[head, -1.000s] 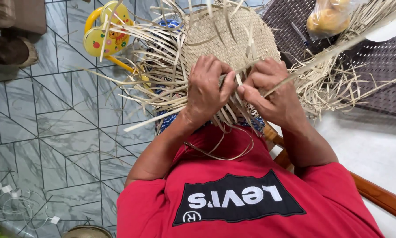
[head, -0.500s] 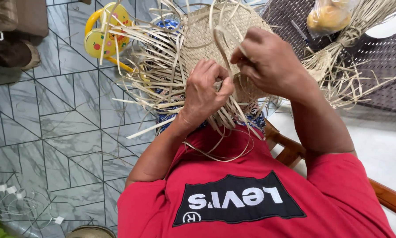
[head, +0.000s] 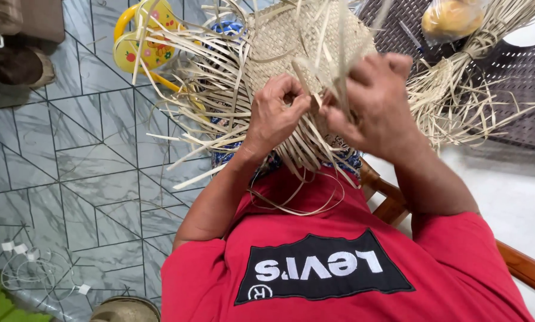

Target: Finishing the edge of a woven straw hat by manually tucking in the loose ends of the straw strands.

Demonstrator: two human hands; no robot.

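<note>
Above a grey tiled floor [head: 71,149] with a yellow plastic toy [head: 145,42], the left hand [head: 277,113] pinches a pale straw strip [head: 306,80] on the woven straw hat [head: 303,36] in the lap, the right hand [head: 372,101] curled around upright strips, a loose straw bundle [head: 458,89] farther right.

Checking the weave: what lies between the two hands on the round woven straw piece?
In the head view, loose pale straw strips stand between the left hand and right hand, over the woven straw piece.
</note>
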